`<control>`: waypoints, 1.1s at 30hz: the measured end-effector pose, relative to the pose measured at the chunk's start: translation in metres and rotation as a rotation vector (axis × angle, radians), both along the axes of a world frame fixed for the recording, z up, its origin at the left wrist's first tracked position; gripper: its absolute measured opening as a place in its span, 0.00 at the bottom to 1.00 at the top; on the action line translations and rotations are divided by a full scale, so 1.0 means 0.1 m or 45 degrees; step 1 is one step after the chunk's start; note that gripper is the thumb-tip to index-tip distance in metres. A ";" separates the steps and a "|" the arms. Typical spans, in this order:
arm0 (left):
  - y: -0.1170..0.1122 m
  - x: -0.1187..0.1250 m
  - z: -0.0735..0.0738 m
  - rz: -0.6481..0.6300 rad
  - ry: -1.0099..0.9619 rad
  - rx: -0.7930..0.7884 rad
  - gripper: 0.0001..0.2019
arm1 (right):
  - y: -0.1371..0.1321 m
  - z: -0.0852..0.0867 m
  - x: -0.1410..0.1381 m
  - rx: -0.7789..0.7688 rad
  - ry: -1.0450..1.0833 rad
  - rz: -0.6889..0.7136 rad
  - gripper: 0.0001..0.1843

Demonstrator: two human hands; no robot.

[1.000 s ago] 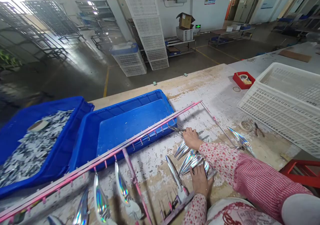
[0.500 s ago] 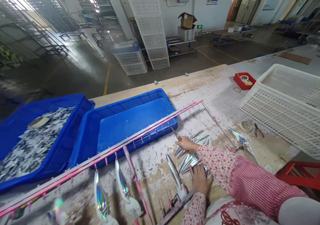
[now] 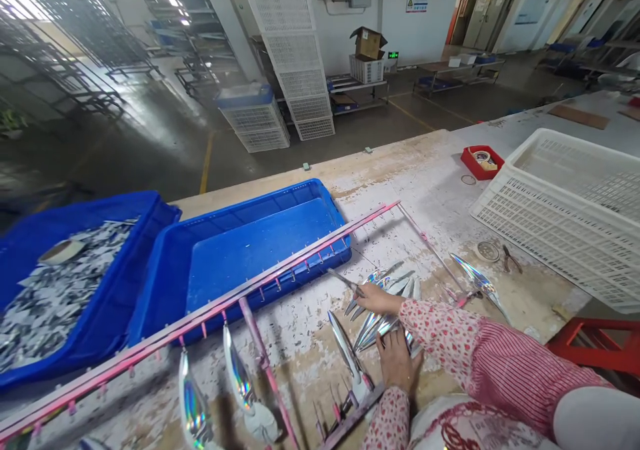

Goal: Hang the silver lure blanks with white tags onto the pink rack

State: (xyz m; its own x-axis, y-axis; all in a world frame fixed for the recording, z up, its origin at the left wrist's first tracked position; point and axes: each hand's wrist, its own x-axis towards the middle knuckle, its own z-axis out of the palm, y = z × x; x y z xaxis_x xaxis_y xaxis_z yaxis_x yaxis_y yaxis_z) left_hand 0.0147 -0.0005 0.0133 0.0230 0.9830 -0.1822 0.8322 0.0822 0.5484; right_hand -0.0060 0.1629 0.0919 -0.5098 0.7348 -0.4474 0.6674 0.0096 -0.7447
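Note:
My right hand [image 3: 376,298] is closed on a thin metal tool [image 3: 343,281] whose tip points left, toward the pink rack bar [image 3: 280,271]. Under it lies a fan of shiny iridescent leaf-shaped lures [image 3: 385,303] on the worn table [image 3: 425,183]. My left hand [image 3: 397,363] lies over the near ends of these lures and presses them down, fingers curled round them. More lures [image 3: 239,377] hang from the pink rack's pegs at the lower left. One lure [image 3: 477,280] lies to the right of my arm.
Two blue bins stand at the left: the nearer blue bin [image 3: 250,243] holds little, the far blue bin [image 3: 55,290] holds silvery scraps. A white slatted crate [image 3: 565,210] stands at right, with a red tray [image 3: 481,161], a tape roll [image 3: 487,251] and pliers [image 3: 511,259] near it.
My right hand has drawn back toward me and slightly left, away from the rack's pegs, with the tool still in it. My left hand has stayed on the lures.

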 end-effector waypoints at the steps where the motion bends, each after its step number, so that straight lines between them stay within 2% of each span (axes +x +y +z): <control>1: 0.00 0.00 0.01 0.010 0.002 0.002 0.29 | 0.07 0.04 0.01 0.006 -0.021 -0.038 0.06; 3: 0.01 0.00 0.01 0.014 0.009 0.003 0.29 | 0.16 0.12 0.02 -0.038 -0.029 -0.113 0.10; 4: 0.01 0.00 0.01 0.011 0.011 0.001 0.29 | 0.19 0.15 0.02 -0.015 -0.079 -0.092 0.11; 6: 0.01 0.01 -0.01 0.007 0.010 -0.001 0.30 | 0.23 0.23 0.00 0.098 -0.240 -0.012 0.13; 10: 0.00 0.02 -0.04 0.007 -0.001 -0.007 0.32 | 0.32 0.30 -0.03 0.451 -0.614 0.133 0.15; 12: 0.00 0.02 -0.04 0.008 -0.016 -0.011 0.31 | 0.35 0.29 -0.03 0.507 -0.617 0.140 0.14; 16: -0.01 0.02 -0.04 0.021 -0.025 0.013 0.31 | 0.33 0.24 -0.08 0.228 -0.282 0.074 0.04; 20: -0.03 0.05 -0.04 0.001 0.000 -0.026 0.32 | 0.22 0.22 -0.07 0.043 -0.046 0.136 0.10; 23: -0.05 0.08 -0.05 -0.047 0.016 -0.070 0.34 | 0.20 0.23 0.12 0.083 -0.159 0.095 0.06; 25: -0.06 0.10 -0.07 -0.063 0.020 -0.074 0.33 | 0.21 0.24 0.30 0.162 -0.335 0.140 0.10; 26: -0.06 0.11 -0.07 -0.060 0.018 -0.073 0.33 | 0.21 0.24 0.39 0.134 -0.364 0.203 0.11; 28: -0.06 0.11 -0.07 -0.050 0.004 -0.064 0.32 | 0.16 0.24 0.49 -0.042 -0.298 0.299 0.13; 30: -0.05 0.11 -0.05 -0.041 -0.020 -0.055 0.32 | 0.07 0.23 0.47 -0.192 -0.172 0.266 0.16; 31: -0.05 0.10 -0.04 -0.039 -0.034 -0.048 0.32 | 0.03 0.22 0.42 -0.189 -0.147 0.210 0.17; 33: -0.05 0.08 -0.01 -0.041 -0.075 -0.012 0.31 | -0.02 0.23 0.25 -0.033 -0.232 0.159 0.18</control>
State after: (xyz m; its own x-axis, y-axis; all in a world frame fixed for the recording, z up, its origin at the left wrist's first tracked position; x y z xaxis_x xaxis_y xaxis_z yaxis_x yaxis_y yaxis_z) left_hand 0.0223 -0.0055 0.0120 0.0653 0.9799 -0.1886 0.8010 0.0612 0.5955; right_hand 0.0192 0.1610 0.1150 -0.5049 0.6578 -0.5588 0.7860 0.0828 -0.6127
